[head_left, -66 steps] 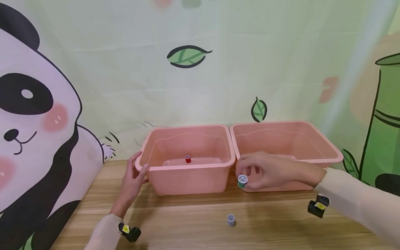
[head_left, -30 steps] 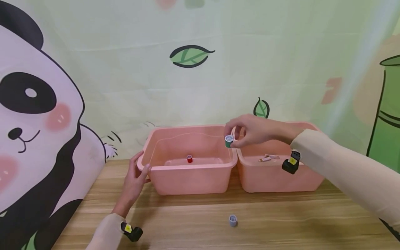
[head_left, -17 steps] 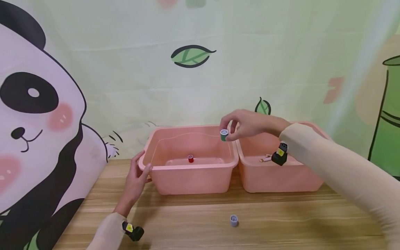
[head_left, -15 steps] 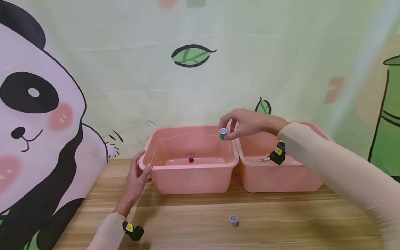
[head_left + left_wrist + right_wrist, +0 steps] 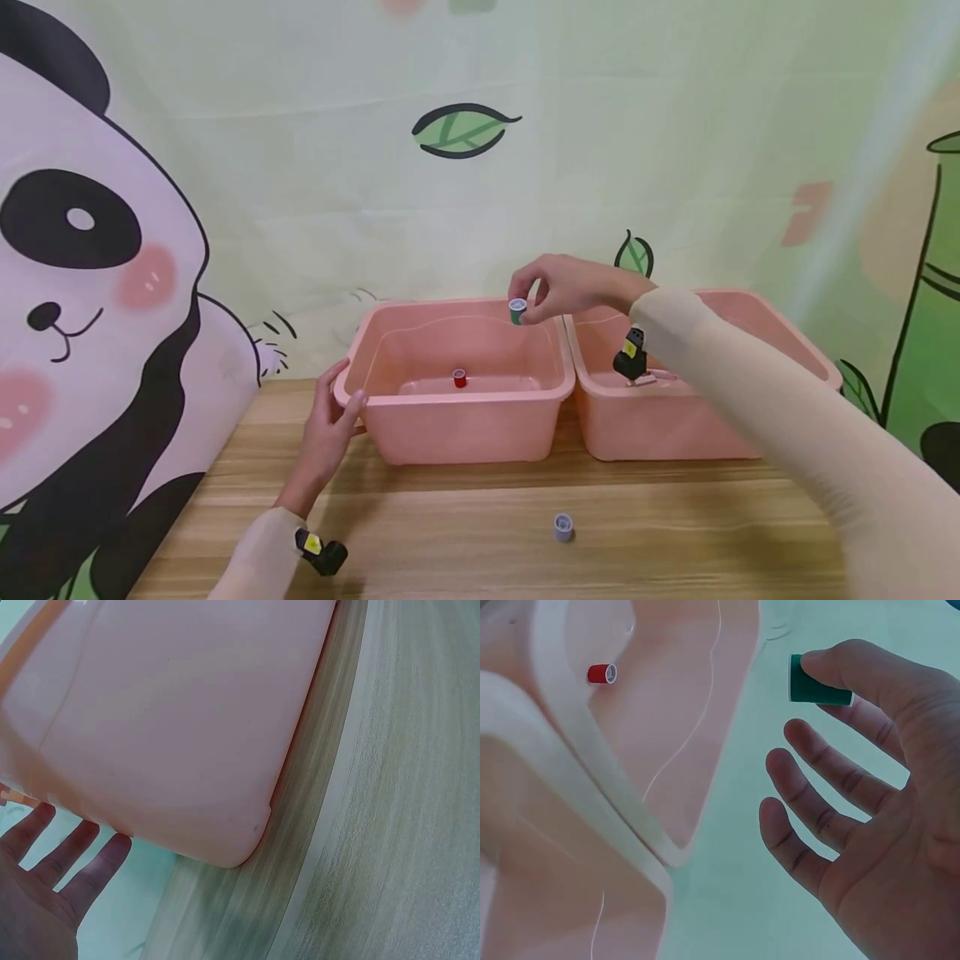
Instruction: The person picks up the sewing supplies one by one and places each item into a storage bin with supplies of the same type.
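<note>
In the head view my right hand (image 5: 566, 283) pinches a green thread spool (image 5: 517, 312) with white ends, high over the right part of the left pink tub (image 5: 457, 433). The right wrist view shows thumb and index finger on the green spool (image 5: 817, 684), the other fingers spread loosely. My left hand (image 5: 328, 429) holds the left front corner of that tub, thumb at the rim. Its fingertips touch the tub's outer wall (image 5: 172, 735) in the left wrist view. Inside the left tub lies a red spool (image 5: 460, 378). A pale grey spool (image 5: 563, 527) stands on the table.
A second pink tub (image 5: 675, 433) stands close beside the first, on the right. A few slim pale items (image 5: 651, 377) lie in it, partly hidden by the right wrist camera (image 5: 630, 357). Behind the wooden table (image 5: 450, 542) hangs a printed panda cloth (image 5: 300, 208).
My right hand has lifted the green spool from in front of the right tub and carried it up and left, over the left tub. The left hand keeps its place at the corner.
</note>
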### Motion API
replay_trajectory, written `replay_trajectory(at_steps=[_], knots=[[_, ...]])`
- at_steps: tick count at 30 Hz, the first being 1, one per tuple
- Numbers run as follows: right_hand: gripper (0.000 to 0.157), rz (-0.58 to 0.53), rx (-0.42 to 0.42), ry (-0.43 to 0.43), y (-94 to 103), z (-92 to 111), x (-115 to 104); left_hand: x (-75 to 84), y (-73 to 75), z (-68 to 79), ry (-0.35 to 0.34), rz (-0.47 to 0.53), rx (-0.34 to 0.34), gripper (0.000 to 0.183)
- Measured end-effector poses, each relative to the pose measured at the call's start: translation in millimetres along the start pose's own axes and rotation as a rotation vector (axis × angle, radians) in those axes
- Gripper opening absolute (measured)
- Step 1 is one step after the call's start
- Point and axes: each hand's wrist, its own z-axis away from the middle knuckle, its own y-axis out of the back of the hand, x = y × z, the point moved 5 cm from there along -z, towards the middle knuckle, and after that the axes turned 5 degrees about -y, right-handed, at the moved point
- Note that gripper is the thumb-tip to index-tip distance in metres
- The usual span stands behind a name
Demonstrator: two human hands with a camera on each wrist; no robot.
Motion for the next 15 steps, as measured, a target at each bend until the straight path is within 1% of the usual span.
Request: replay_trajectory(at_steps=[5,11,15], knots=[[0.013,-0.010,-0.005,-0.009,-7.1,-15.9,0.2,0.7,0.9,0.3,0.004,0.007,-0.002,0.067],[0.014,-0.026,0.002,-0.052,-13.9,-32.8,2.8,0.2,1.5,0.1,0.009,0.007,-0.001,0.067],[0.013,-0.031,0.013,-0.083,-16.2,-42.4,7.0,0.6,1.1,-0.6,-0.002,0.013,-0.001,0.067]])
